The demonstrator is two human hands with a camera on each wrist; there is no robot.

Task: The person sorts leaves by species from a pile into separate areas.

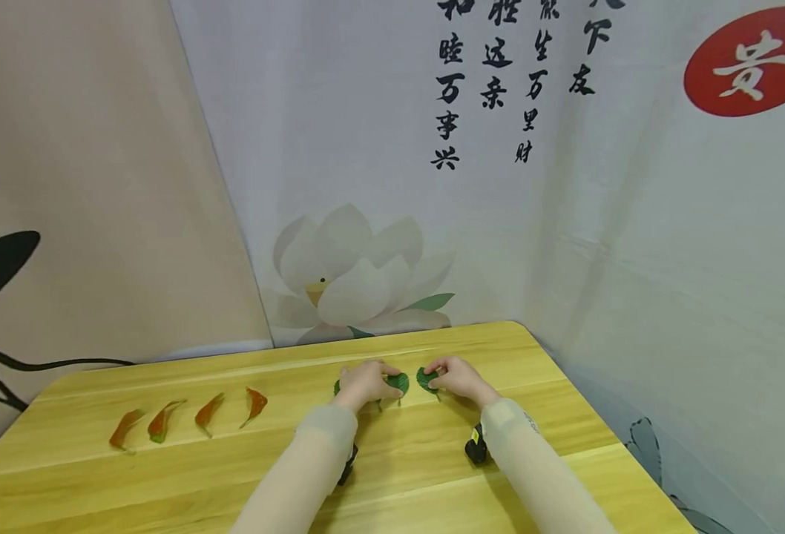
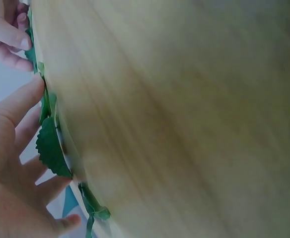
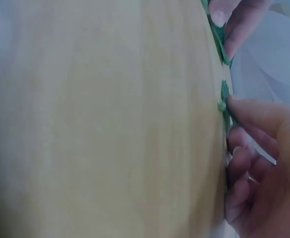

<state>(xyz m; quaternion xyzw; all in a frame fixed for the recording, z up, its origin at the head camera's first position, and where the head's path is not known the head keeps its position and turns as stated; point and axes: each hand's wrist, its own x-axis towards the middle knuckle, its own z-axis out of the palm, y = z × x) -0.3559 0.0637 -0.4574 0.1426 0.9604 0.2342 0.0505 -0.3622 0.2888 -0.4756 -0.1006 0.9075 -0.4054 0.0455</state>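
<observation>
Green leaves with toothed edges lie in a row near the table's far edge. In the head view, my left hand (image 1: 364, 382) reaches over them, thumb and forefinger touching opposite sides of one round leaf (image 1: 399, 382). Its other fingers are spread out straight, close to a toothed leaf (image 2: 52, 148) in the left wrist view. Another leaf (image 1: 337, 388) peeks out at the left of this hand, mostly hidden. My right hand (image 1: 461, 379) pinches the rightmost leaf (image 1: 424, 378) between thumb and forefinger, its stem pointing towards me. The remaining right fingers curl beside the table edge in the right wrist view.
On the left of the wooden table (image 1: 232, 475), several curled orange-red pieces (image 1: 208, 412) with thin stems lie in a spaced row. Printed cloth (image 1: 366, 148) hangs directly behind the table and along its right side. A black wrist device (image 1: 476, 447) sits under the right sleeve.
</observation>
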